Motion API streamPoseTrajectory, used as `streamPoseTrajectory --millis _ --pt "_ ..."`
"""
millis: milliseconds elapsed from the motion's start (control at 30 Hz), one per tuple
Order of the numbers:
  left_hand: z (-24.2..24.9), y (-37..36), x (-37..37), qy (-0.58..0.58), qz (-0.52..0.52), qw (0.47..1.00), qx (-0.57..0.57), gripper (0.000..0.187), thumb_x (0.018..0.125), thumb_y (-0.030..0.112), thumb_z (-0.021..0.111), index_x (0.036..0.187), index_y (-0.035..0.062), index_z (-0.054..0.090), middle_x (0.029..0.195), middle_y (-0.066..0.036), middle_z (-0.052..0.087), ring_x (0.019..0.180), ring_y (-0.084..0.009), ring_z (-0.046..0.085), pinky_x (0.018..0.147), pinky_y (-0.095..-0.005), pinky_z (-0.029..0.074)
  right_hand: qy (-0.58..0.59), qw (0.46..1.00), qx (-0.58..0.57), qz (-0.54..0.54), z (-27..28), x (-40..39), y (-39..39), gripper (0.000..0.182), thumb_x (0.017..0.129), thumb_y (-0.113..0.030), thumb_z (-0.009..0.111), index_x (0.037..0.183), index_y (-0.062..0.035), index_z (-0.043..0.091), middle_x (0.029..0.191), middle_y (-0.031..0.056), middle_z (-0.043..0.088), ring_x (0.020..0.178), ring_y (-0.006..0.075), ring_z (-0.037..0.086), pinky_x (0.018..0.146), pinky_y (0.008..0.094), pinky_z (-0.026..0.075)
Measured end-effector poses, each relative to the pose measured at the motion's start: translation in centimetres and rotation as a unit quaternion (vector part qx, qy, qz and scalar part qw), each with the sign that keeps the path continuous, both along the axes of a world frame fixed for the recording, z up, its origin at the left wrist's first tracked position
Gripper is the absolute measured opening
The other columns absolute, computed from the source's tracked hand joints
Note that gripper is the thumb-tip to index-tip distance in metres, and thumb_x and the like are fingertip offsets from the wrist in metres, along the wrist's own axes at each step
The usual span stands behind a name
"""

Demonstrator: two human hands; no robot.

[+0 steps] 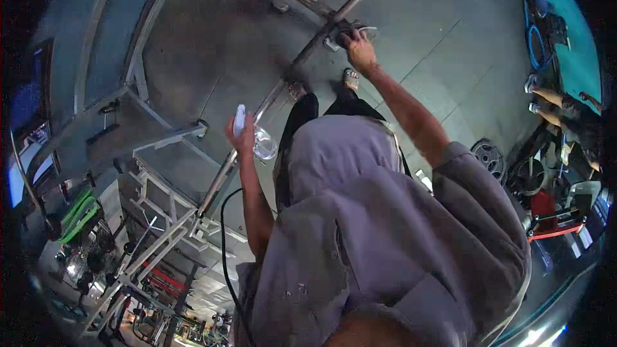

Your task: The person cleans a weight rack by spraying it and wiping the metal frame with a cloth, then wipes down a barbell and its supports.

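Note:
A long steel barbell (315, 42) runs diagonally from the upper right down to a rack at the lower left. My right hand (360, 50) is stretched forward and presses a dark cloth (347, 29) onto the bar. My left hand (239, 136) is raised beside the bar, shut on a clear spray bottle (260, 143) with a white top. My grey shirt fills the lower middle of the view, and one sandalled foot (350, 79) shows on the floor below the bar.
A grey metal rack frame (160, 225) stands at the lower left. Weight plates (491, 157) lie on the floor at the right, near red equipment (553, 222). Another person's legs (549, 104) rest by a teal mat (575, 45). A black cable (225, 244) hangs by my left arm.

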State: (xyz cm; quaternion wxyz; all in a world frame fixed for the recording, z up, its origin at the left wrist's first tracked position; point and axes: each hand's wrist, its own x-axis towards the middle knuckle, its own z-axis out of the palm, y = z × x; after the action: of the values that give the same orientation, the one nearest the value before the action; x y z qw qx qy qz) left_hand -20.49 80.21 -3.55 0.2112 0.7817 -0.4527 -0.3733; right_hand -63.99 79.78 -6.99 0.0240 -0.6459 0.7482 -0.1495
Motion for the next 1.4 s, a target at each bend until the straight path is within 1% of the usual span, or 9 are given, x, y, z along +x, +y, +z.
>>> streamPoseTrajectory --millis 400,533,667,933,1033,1067,1167,1300,1400 --pt "6.0 -2.1 -0.9 0.117 -0.052 0.992 -0.002 0.028 0.074 0.024 0.072 0.082 0.0001 0.061 0.069 -0.008 0.058 0.057 -0.0166 0.056 0.051 -0.0306 0.047 -0.101 0.983 0.089 -0.127 3.8 -3.1 -1.6 0.041 0.073 -0.012 0.061 0.114 -0.0169 0.06 0.115 0.0128 0.057 0.104 0.0293 0.054 0.088 0.0383 0.045" --pt "4.3 -3.3 0.9 0.097 -0.109 0.989 -0.025 0.023 0.074 0.022 0.07 0.078 0.0023 0.059 0.067 -0.01 0.056 0.057 -0.0168 0.055 0.051 -0.0333 0.045 0.089 0.989 0.038 0.116 -1.1 -1.8 -0.3 0.025 0.075 -0.015 0.059 0.099 -0.0131 0.067 0.093 0.0104 0.068 0.091 0.0342 0.061 0.086 0.0392 0.048" --pt "5.4 -4.4 1.5 0.055 -0.166 0.982 -0.07 0.029 0.072 0.024 0.07 0.073 0.0011 0.053 0.063 -0.01 0.054 0.058 -0.0192 0.053 0.056 -0.0381 0.043 -0.09 0.993 0.067 -0.048 3.1 -4.7 -1.5 0.037 0.072 -0.017 0.067 0.108 -0.0171 0.062 0.104 0.0121 0.063 0.093 0.0311 0.06 0.08 0.0408 0.051" --pt "0.7 -1.5 3.1 0.007 -0.026 0.995 -0.099 0.025 0.073 0.022 0.069 0.076 0.0012 0.056 0.063 -0.007 0.054 0.056 -0.0185 0.054 0.054 -0.0357 0.048 -0.071 0.995 0.064 -0.017 4.0 -6.6 -1.5 0.037 0.077 -0.018 0.061 0.114 -0.0186 0.061 0.111 0.0076 0.061 0.092 0.0294 0.063 0.08 0.0372 0.053" --pt "4.0 -1.6 1.5 0.01 -0.049 0.997 -0.054 0.024 0.075 0.021 0.068 0.079 0.0009 0.057 0.066 -0.007 0.055 0.055 -0.0176 0.056 0.051 -0.0332 0.05 -0.121 0.968 0.219 0.023 0.5 -4.3 -0.3 0.047 0.07 -0.015 0.067 0.116 -0.0179 0.059 0.108 0.0118 0.062 0.094 0.0314 0.061 0.077 0.0413 0.051" --pt "6.0 -1.9 0.4 0.033 -0.08 0.996 -0.016 0.024 0.076 0.021 0.068 0.08 0.0006 0.057 0.068 -0.008 0.056 0.054 -0.0175 0.056 0.05 -0.0324 0.05 -0.02 0.971 0.023 0.238 -0.1 -4.6 0.4 0.045 0.073 -0.016 0.063 0.118 -0.0195 0.058 0.111 0.0119 0.061 0.093 0.031 0.062 0.076 0.0418 0.051" --pt "7.1 -1.3 -0.4 0.038 -0.08 0.996 -0.01 0.024 0.076 0.02 0.068 0.081 -0.0001 0.057 0.069 -0.008 0.057 0.054 -0.0159 0.057 0.047 -0.0314 0.049 -0.069 0.949 0.265 0.156 4.3 -4.7 0.0 0.042 0.076 -0.018 0.061 0.118 -0.0206 0.058 0.11 0.0128 0.061 0.093 0.0305 0.062 0.074 0.0418 0.052" --pt "7.2 -0.1 -1.4 0.013 -0.05 0.997 -0.055 0.023 0.075 0.02 0.069 0.081 0.0002 0.058 0.066 -0.007 0.057 0.054 -0.0146 0.058 0.047 -0.0305 0.049 -0.136 0.97 -0.002 -0.199 -2.8 -4.5 0.5 0.034 0.074 -0.016 0.062 0.108 -0.0178 0.063 0.103 0.0109 0.063 0.088 0.0307 0.062 0.072 0.0397 0.051" --pt "7.0 -0.3 -1.5 -0.002 -0.085 0.996 -0.026 0.023 0.075 0.019 0.07 0.082 0.0007 0.059 0.066 -0.007 0.057 0.055 -0.0143 0.058 0.046 -0.0292 0.049 -0.035 0.97 0.24 0.003 -2.7 0.0 0.9 0.036 0.072 -0.021 0.066 0.106 -0.0116 0.059 0.095 0.0164 0.064 0.083 0.0343 0.063 0.071 0.043 0.051"
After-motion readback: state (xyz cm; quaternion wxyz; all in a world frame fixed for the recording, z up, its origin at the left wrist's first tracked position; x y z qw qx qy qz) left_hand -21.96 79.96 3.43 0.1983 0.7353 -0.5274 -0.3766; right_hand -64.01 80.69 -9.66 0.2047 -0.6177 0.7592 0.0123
